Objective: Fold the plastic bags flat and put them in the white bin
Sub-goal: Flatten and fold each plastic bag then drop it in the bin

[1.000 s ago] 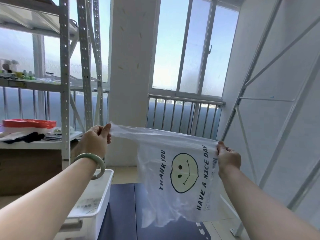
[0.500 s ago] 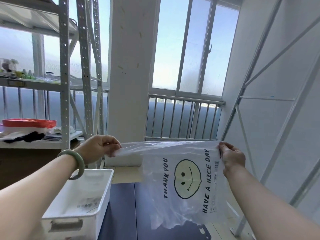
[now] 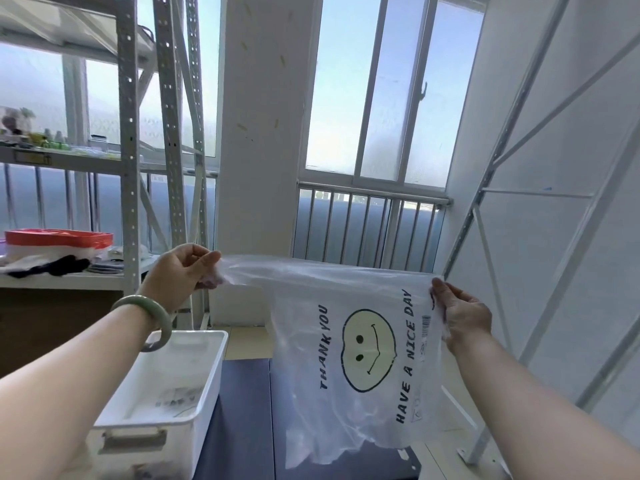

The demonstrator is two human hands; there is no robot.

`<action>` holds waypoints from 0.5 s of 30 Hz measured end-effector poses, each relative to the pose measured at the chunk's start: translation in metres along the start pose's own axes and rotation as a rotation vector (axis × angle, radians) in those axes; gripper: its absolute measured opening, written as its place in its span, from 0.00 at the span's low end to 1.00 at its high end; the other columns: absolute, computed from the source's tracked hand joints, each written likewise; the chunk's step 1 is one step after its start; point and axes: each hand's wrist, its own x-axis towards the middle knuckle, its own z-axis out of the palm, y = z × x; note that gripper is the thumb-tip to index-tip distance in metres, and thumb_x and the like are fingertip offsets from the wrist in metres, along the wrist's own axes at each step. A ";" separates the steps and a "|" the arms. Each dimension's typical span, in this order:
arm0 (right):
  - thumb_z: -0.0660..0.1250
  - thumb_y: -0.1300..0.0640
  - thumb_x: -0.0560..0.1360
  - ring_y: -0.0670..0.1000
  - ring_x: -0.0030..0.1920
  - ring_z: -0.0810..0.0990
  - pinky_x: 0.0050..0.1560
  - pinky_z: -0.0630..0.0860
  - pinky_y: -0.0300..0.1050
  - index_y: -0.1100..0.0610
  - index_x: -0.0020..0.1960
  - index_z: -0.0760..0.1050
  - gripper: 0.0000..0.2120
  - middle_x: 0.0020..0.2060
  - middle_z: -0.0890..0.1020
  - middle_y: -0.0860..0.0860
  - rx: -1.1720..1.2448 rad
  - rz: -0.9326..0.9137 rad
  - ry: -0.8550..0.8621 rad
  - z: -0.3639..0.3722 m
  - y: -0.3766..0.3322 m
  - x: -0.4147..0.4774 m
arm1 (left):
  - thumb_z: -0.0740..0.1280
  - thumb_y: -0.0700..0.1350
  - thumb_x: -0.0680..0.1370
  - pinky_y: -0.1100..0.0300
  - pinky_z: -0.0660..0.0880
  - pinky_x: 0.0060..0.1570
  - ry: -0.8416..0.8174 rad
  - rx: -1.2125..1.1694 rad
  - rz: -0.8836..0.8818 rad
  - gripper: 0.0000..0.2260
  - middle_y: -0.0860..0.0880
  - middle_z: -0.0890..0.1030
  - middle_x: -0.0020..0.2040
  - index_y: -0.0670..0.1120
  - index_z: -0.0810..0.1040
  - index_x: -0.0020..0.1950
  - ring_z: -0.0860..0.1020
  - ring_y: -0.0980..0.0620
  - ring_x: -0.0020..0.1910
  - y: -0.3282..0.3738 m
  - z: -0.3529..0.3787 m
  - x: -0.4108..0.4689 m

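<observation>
Clear plastic bag (image 3: pixel 363 358) is being held stretched in the air, smiley print sideways. Its left end is being pinched by the left hand (image 3: pixel 181 271), its right edge gripped by the right hand (image 3: pixel 462 315). White bin (image 3: pixel 162 389) is sitting below-left, possibly holding folded bags.

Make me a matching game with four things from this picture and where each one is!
Things:
1. plastic bag
2. white bin
3. green bracelet
4. red tray

Places:
A. on the shelf at the left
B. worn on a wrist
C. held up in the air, pinched by the left hand and the right hand
D. down low, beside the dark mat

Right pairs: 1-C, 2-D, 3-B, 4-A
</observation>
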 end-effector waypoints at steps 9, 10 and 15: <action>0.69 0.66 0.74 0.47 0.35 0.82 0.35 0.81 0.37 0.57 0.44 0.78 0.04 0.36 0.84 0.52 0.085 -0.031 -0.009 0.005 0.003 0.002 | 0.67 0.37 0.76 0.73 0.76 0.36 0.030 0.248 0.112 0.10 0.48 0.81 0.38 0.53 0.77 0.46 0.79 0.59 0.34 -0.016 -0.012 0.005; 0.69 0.65 0.73 0.48 0.37 0.82 0.36 0.81 0.37 0.56 0.45 0.78 0.05 0.39 0.83 0.53 0.013 -0.079 0.004 0.006 0.005 0.003 | 0.66 0.37 0.76 0.73 0.75 0.36 0.050 0.303 0.121 0.09 0.47 0.81 0.39 0.52 0.77 0.46 0.78 0.56 0.35 -0.017 -0.011 0.005; 0.70 0.59 0.74 0.48 0.37 0.81 0.38 0.80 0.38 0.56 0.54 0.77 0.09 0.39 0.82 0.52 -0.327 -0.348 0.003 0.024 0.007 -0.005 | 0.62 0.39 0.79 0.59 0.74 0.49 0.053 0.952 0.173 0.12 0.47 0.82 0.52 0.50 0.78 0.59 0.77 0.50 0.47 -0.017 0.000 0.005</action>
